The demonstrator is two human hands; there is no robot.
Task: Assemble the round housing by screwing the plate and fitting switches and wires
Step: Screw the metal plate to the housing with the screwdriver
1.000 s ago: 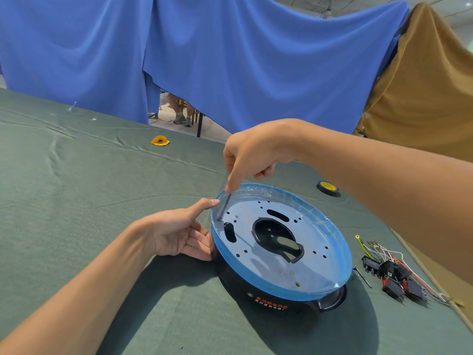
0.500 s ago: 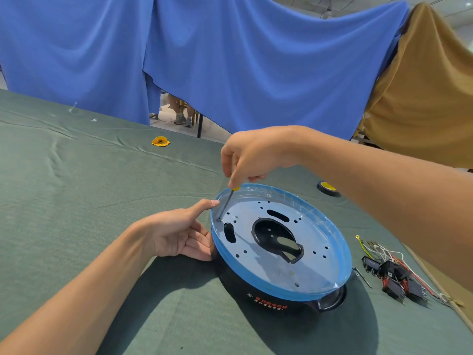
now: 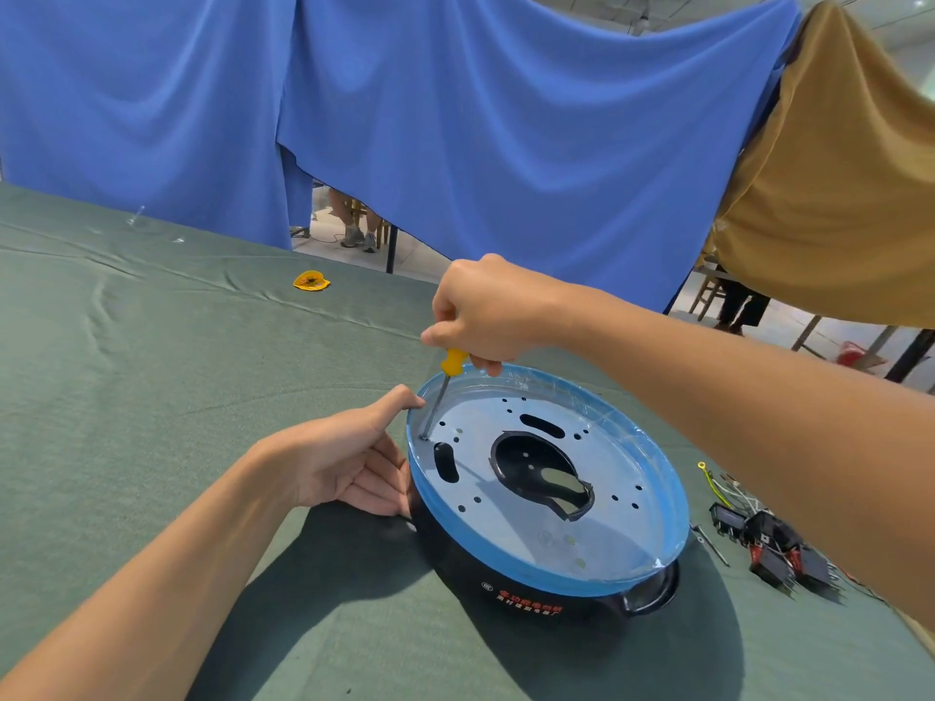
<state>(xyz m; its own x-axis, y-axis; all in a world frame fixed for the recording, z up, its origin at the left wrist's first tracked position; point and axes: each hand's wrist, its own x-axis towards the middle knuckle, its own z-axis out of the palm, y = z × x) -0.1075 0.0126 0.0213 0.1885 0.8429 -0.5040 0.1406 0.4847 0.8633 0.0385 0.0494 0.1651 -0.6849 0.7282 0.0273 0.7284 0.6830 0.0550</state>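
Observation:
A round black housing [image 3: 526,584] lies on the green cloth, topped by a metal plate [image 3: 622,528] with a blue film rim and several holes. My right hand [image 3: 485,311] grips a yellow-handled screwdriver [image 3: 441,392], held nearly upright, its tip in a hole at the plate's left edge. My left hand [image 3: 344,457] rests against the housing's left side, thumb touching the rim. A bundle of black and red switches [image 3: 774,543] with wires [image 3: 718,485] lies to the right of the housing.
A small loose screw or pin [image 3: 711,543] lies between the housing and the switches. A yellow piece [image 3: 311,281] sits far back on the cloth. Blue and tan drapes hang behind the table; the table's edge runs close on the right.
My right hand has risen along the screwdriver, so the yellow handle now shows below the fingers. The left hand and the housing have stayed in place.

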